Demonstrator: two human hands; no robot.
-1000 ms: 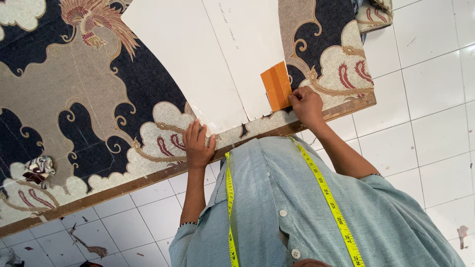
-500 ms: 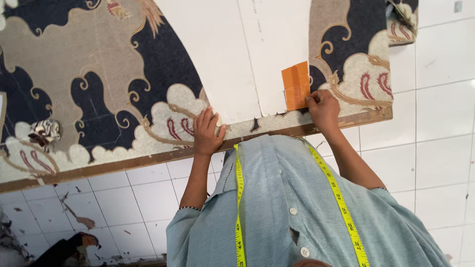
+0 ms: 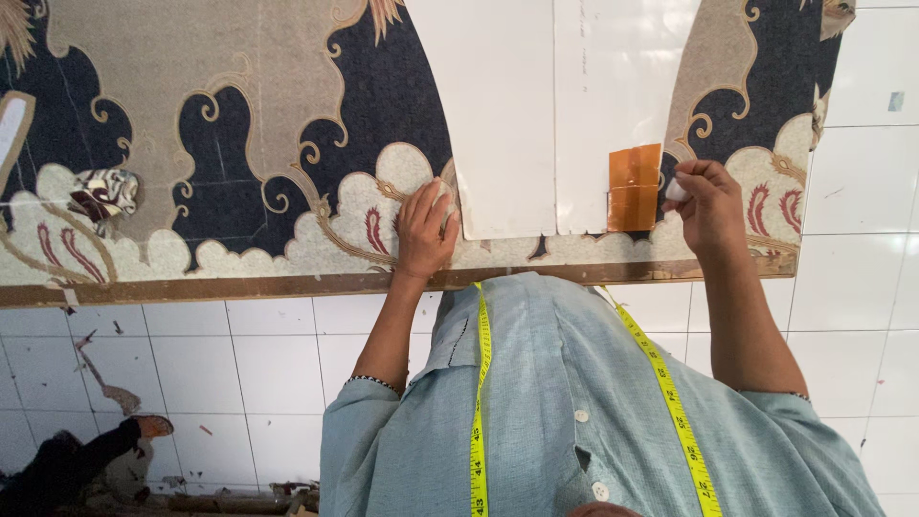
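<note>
- A patterned cloth, in dark blue, beige and cream with scrolled cloud shapes, is spread over a wooden-edged surface that is seen from above.
- A white paper pattern, made of two pieces set side by side, is laid on the cloth between the two hands.
- The left hand is pressed flat on the cloth, fingers spread, at the lower left corner of the white paper pattern; its fingertips are touching or just beside the paper edge. Nothing is held in its grip.
- The right hand is rested near the edge of the surface, to the right of the paper. Its grip is closed on a small white piece, pinched between thumb and fingertips; whether this is chalk cannot be told.
- An orange rectangular piece is lying at the lower right corner of the paper pattern, just beside the right hand.
- A yellow measuring tape is hung around the person's neck, both ends down over a light blue shirt.
- A small bundle of printed fabric is seen on the cloth far to the left.
- White floor tiles are visible below the surface, with scraps near a sandalled foot at the lower left.
</note>
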